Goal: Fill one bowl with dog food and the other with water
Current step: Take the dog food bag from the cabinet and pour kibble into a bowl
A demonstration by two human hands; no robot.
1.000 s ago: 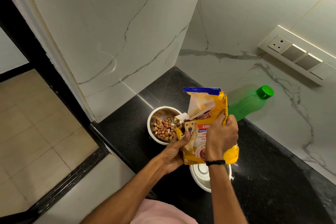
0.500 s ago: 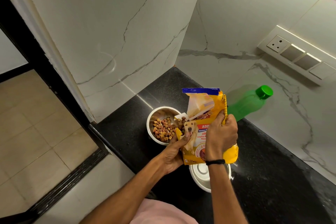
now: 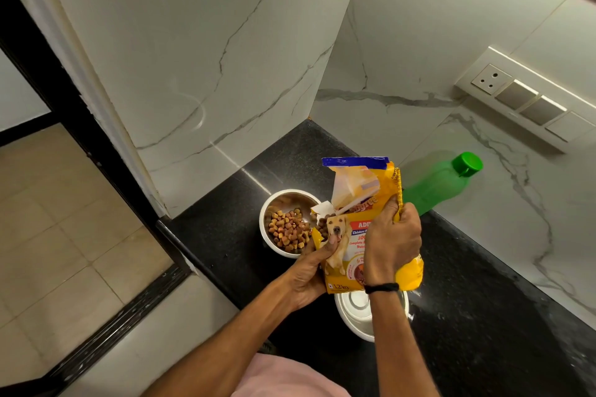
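On the black counter (image 3: 483, 300), in the corner of the marble walls, the yellow dog food bag (image 3: 354, 245) is held up between two bare hands, its torn top open and its mouth leaning to the left over the steel bowl (image 3: 290, 200). The left hand (image 3: 306, 274) grips the bag's lower left edge, thumb pressed on the printed dog and fingers behind. The right hand (image 3: 393, 242) is curled tight round the bag's right seam; a black wristband (image 3: 382, 288) sits on that wrist.

Brown kibble (image 3: 288, 230) lies heaped in the near half of the steel bowl, and more shows at the bag's mouth. The second bowl (image 3: 351, 306) sits nearer the person, directly under the bag, partly covered by it and by the right forearm; it looks dry, though little of its inside shows.

A green bottle (image 3: 442, 184) with a green cap stands behind the bag by the right wall, its base hidden by the bag and right hand. A switch panel (image 3: 529, 100) is on that wall above it. Beige floor tiles (image 3: 48, 219) lie to the left
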